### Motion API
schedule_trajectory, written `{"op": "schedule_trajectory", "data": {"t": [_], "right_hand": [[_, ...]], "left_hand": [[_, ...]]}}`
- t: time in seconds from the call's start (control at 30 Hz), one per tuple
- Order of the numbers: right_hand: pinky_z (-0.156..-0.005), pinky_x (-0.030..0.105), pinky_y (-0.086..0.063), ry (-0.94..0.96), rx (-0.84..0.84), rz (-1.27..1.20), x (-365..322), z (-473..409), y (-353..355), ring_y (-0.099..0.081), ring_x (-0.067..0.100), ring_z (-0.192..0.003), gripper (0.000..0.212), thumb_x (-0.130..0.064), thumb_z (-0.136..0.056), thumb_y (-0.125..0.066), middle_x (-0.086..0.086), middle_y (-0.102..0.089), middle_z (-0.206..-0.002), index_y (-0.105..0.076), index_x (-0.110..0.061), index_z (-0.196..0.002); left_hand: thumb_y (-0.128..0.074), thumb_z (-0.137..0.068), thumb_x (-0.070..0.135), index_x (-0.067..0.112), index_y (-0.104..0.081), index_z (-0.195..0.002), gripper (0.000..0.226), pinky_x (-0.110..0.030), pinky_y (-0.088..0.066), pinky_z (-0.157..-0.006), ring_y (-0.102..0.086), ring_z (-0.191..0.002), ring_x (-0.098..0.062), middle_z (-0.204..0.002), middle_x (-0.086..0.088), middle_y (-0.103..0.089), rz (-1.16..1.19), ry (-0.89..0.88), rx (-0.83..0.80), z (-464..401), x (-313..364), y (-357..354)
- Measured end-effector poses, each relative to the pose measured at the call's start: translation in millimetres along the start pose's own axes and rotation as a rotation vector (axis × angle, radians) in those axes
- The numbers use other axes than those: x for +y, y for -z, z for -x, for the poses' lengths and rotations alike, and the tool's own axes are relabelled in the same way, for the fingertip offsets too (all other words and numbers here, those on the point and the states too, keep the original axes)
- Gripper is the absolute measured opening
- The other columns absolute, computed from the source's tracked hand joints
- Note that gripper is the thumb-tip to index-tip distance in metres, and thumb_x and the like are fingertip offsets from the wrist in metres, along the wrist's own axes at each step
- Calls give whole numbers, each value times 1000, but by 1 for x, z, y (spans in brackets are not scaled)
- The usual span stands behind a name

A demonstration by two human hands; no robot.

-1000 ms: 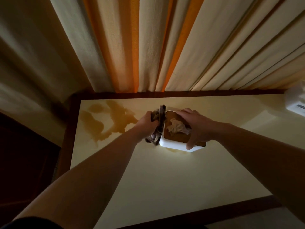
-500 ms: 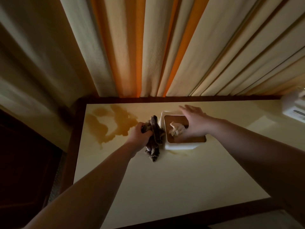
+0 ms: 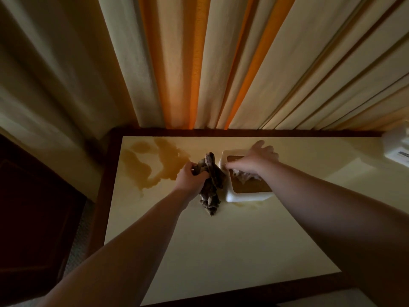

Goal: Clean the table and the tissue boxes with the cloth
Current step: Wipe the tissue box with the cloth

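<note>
Head view, two tissue boxes (image 3: 247, 193) (image 3: 396, 149), one cloth (image 3: 211, 185)

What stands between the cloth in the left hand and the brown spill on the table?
Nothing visible does. The left hand grips the dark cloth beside the tissue box, which the right hand steadies. The brown spill lies to the cloth's left, with only bare table between.

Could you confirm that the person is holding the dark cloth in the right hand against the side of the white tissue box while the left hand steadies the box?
Not quite: the hands are swapped. In the head view the left hand grips the dark cloth against the side of the white tissue box, while the right hand steadies the box from above.
</note>
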State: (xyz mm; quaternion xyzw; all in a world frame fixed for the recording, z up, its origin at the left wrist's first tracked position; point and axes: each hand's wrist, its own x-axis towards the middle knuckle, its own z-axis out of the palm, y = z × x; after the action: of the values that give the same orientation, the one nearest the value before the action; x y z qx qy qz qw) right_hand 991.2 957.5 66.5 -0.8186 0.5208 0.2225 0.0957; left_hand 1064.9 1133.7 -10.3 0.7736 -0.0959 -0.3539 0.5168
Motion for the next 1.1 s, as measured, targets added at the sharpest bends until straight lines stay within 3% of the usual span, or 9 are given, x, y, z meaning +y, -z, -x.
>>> {"op": "schedule_trajectory", "data": {"t": [0.13, 0.2, 0.27, 0.33, 0.53, 0.67, 0.83, 0.97, 1.1], "right_hand": [[-118, 61, -33, 339, -46, 46, 21, 8, 3, -15, 43, -152, 159, -73, -52, -90, 8, -8, -168, 12, -26, -164], [-124, 63, -20, 485, -92, 133, 34, 13, 8, -5, 41, -156, 167, -71, -47, -94, 4, 2, -171, 19, -32, -163], [-126, 64, -5, 508, -107, 177, 47, 13, 10, 7, 38, -158, 174, -77, -40, -92, 6, 9, -172, 23, -30, -161], [-125, 65, 0, 466, -117, 199, 56, 10, 9, 10, 36, -158, 178, -84, -34, -88, 7, 9, -172, 24, -27, -161], [-124, 55, -21, 464, -116, 233, 60, 13, 10, -12, 34, -153, 171, -80, -42, -89, 3, -2, -170, 15, -21, -164], [-122, 53, -25, 501, -85, 232, 63, 12, 7, -18, 32, -150, 166, -79, -43, -89, 3, -9, -167, 9, -22, -164], [-119, 54, -32, 578, -66, 213, 70, 2, 3, -28, 28, -143, 162, -89, -36, -82, 1, -24, -158, -2, -23, -161], [-121, 54, -29, 621, -55, 227, 73, -5, -3, -28, 30, -145, 162, -92, -36, -79, 0, -22, -159, 0, -24, -160], [-124, 54, -23, 622, -39, 225, 74, -10, -7, -23, 31, -148, 168, -91, -34, -80, 1, -18, -163, 4, -21, -162]], "left_hand": [[-66, -93, 18, 18, -58, -103, 13, -31, -54, -68, -65, -88, -20, -100, -8, -68, -2, -14, -13, 1, -1, 0], [-66, -92, 16, 17, -60, -104, 13, -34, -58, -71, -67, -90, -22, -100, -9, -69, 2, -17, -23, 2, -1, 1], [-67, -91, 16, 17, -62, -103, 13, -38, -61, -77, -68, -93, -24, -101, -10, -70, 7, -17, -35, 1, -3, -1], [-68, -91, 17, 19, -63, -102, 12, -36, -61, -76, -68, -93, -23, -102, -9, -70, 1, -19, -48, 1, -4, -3], [-65, -96, 16, 16, -64, -110, 14, -29, -58, -71, -67, -87, -19, -97, -8, -69, -8, -22, -124, -2, 1, -14], [-64, -93, 19, 18, -65, -105, 12, -38, -61, -76, -69, -91, -26, -97, -10, -71, -98, -40, -158, -12, 2, -21], [-63, -96, 22, 17, -63, -108, 13, -36, -59, -74, -69, -91, -27, -96, -9, -71, -101, -54, -171, -32, 18, -30], [-62, -95, 27, 18, -62, -110, 17, -37, -57, -72, -67, -89, -26, -95, -8, -69, -143, -97, -138, -56, 38, -39], [-63, -92, 30, 24, -64, -102, 12, -49, -59, -80, -68, -92, -33, -94, -9, -71, -118, -106, -156, -79, 48, -46]]}}
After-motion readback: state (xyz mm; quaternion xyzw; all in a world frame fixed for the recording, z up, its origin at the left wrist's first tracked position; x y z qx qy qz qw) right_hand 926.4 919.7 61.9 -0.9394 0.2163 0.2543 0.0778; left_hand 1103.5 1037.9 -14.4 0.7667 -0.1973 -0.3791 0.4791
